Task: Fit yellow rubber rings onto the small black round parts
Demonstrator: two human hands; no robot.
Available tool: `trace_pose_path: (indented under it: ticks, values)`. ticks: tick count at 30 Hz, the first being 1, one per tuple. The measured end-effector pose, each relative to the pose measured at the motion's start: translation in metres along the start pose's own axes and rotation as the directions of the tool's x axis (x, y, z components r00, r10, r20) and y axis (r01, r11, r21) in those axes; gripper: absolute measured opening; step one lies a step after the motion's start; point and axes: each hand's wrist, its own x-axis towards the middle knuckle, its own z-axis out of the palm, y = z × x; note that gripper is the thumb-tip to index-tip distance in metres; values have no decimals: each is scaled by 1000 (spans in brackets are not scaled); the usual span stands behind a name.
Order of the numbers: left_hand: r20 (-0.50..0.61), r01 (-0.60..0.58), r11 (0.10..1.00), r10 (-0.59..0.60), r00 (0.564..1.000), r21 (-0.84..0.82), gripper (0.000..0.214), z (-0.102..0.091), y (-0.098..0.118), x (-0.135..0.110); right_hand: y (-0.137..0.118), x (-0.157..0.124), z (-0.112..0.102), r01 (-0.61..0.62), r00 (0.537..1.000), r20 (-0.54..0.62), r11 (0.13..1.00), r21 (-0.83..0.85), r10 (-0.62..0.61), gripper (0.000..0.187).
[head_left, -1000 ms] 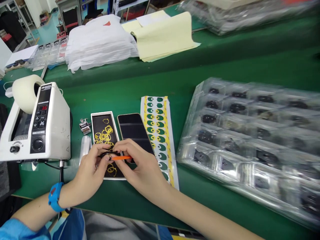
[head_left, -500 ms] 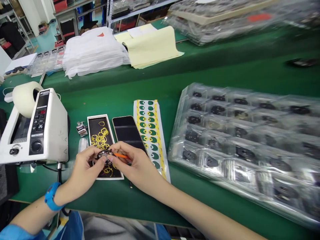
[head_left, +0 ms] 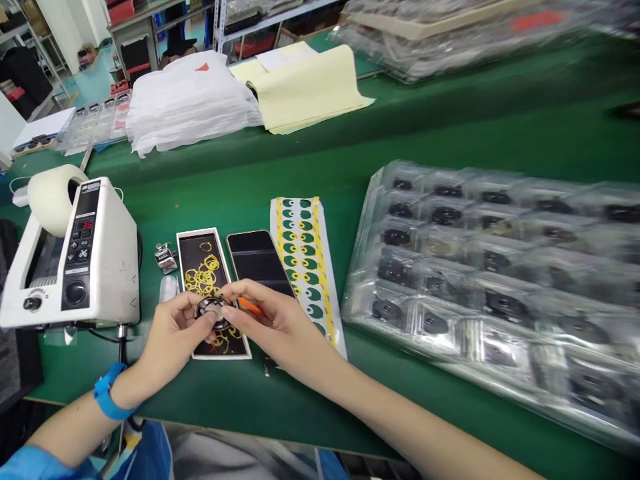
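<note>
Between the thumb and fingers of my left hand (head_left: 170,340) is a small round black part (head_left: 204,308) with a paler centre. My right hand (head_left: 285,327) has its thumb and index finger at the right edge of the same part. A slim orange-handled tool (head_left: 251,307) is held in the right fingers; its tip cannot be made out. Below the hands lies a white-rimmed box (head_left: 181,267) with a dark inside, holding thin yellow rings (head_left: 203,275). A dark phone (head_left: 255,257) lies beside it, then a sticker sheet (head_left: 333,293) with yellow strips and green oval gaps.
At left stands a white tape dispenser (head_left: 113,253), with a metal tally counter (head_left: 165,259) nearby. Stacked clear plastic trays (head_left: 365,267) of black parts fill the right. White sheets (head_left: 190,100) and yellow paper (head_left: 310,93) lie toward the back.
The view has shifted slightly, moving the scene a little right. Both hands stay together on the round part; the orange-handled tool has tilted and its front end has moved off the part.
</note>
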Motion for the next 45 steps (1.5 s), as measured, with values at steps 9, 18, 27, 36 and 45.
trace_pose_path:
  ticks: [9,18,27,36,45]
  values:
    - [-67,-3,983,-9,998,-186,28,-2,-1,3,6,-4,-2,14,994,-108,997,-73,-22,22]
    - [-85,-31,993,21,996,-117,32,4,-1,-4,5,-3,8,59,996,-61,987,-152,-69,12]
    - [-48,-47,999,47,998,-1,31,5,-4,-5,8,-3,8,100,995,-1,965,-242,-103,18]
    - [-44,-45,992,40,998,-115,35,4,-3,-1,6,-4,5,134,989,-20,945,-299,-147,6]
    - [-88,-26,995,17,996,-95,29,3,-3,0,7,-4,6,212,970,-51,927,-311,-239,12]
